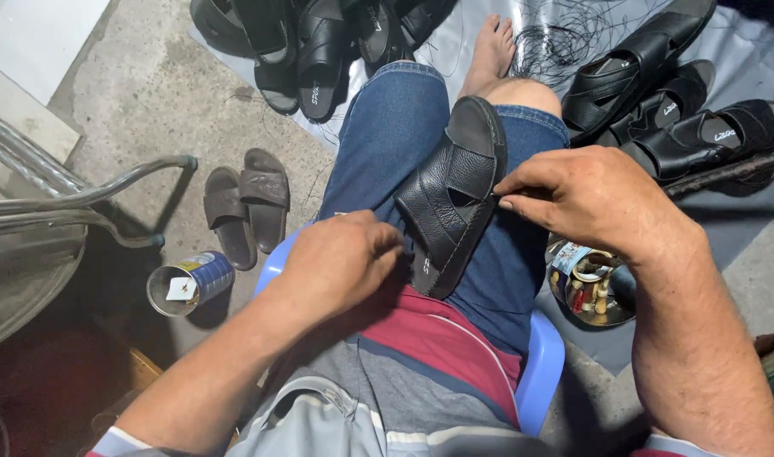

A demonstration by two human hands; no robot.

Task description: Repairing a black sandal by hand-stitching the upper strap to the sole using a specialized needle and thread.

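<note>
Head view, looking down over a seated person's lap: at the far left a curved metal chair frame (82, 199) stands over the concrete floor (150, 85). Just right of it an open tin can (188, 283) lies on its side on the floor, and beyond that a pair of brown slippers (247, 203) sits side by side. A heap of black sandals (311, 46) lies at the top, past the knee.

The left hand (340, 262) rests on the lap with its fingers curled inward, pressing against the near edge of a black leather sandal (450, 199); whether it pinches anything small cannot be told. The sandal lies sole-down and tilted across the thigh of the blue jeans (387, 135), heel end toward the knee, its wide pebbled strap facing up. The person sits on a blue plastic chair (543, 364), whose rim shows at both sides of the lap.

The right hand (586, 199) comes in from the right, thumb and forefinger pinched together at the sandal's right edge, touching the strap. Below that hand a round tin of small tools (590, 288) sits on the floor. Further right, more black sandals (670, 101) lie on a grey sheet (742, 51), with a tangle of dark thread (564, 34) above them and a bare foot (493, 42) beside it.
</note>
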